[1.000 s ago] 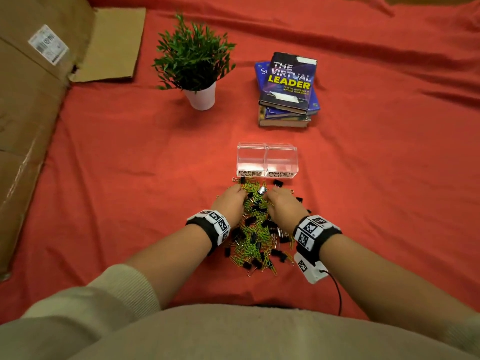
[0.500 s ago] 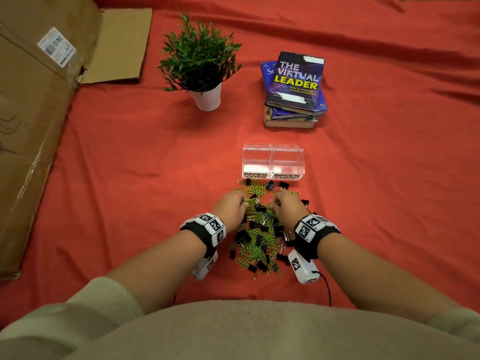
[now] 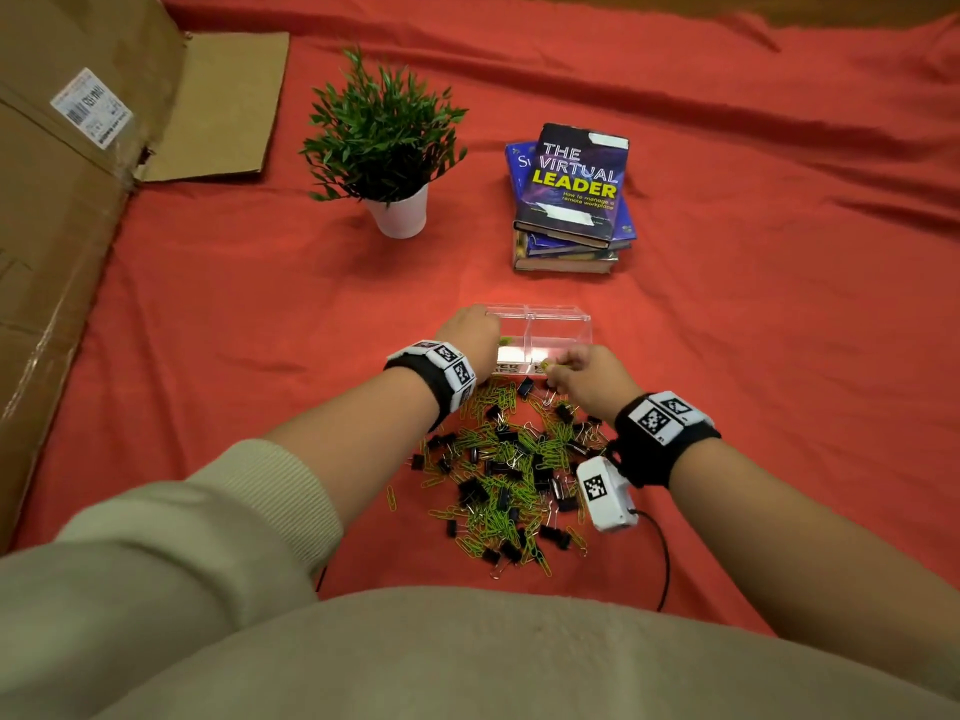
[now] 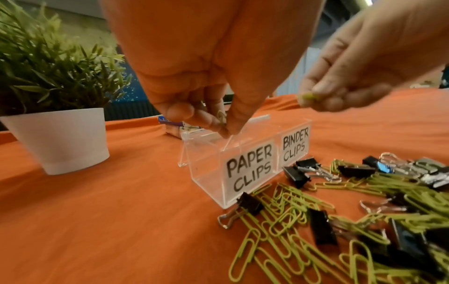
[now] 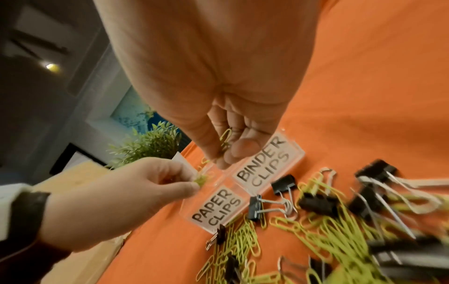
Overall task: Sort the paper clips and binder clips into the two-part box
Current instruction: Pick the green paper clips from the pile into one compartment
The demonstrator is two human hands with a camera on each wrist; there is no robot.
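Note:
A clear two-part box [image 3: 563, 324] stands on the red cloth, its front labelled "PAPER CLIPS" [image 4: 248, 171] and "BINDER CLIPS" [image 4: 295, 147]. In front of it lies a mixed pile [image 3: 509, 470] of green paper clips and black binder clips. My left hand [image 3: 470, 332] hovers over the left, paper-clip compartment, its fingertips pinching green paper clips [image 5: 203, 179]. My right hand [image 3: 553, 368] is raised just before the box's front wall and pinches one green paper clip [image 5: 224, 138] between thumb and fingers. What lies inside the compartments is hard to make out.
A potted green plant [image 3: 387, 148] in a white pot stands behind the box to the left. A stack of books [image 3: 571, 200] sits behind it to the right. A large cardboard box [image 3: 62, 226] lines the left edge of the cloth.
Both hands have lifted off the pile and moved forward to the box, each bringing green paper clips; the left now hangs over the paper-clip compartment.

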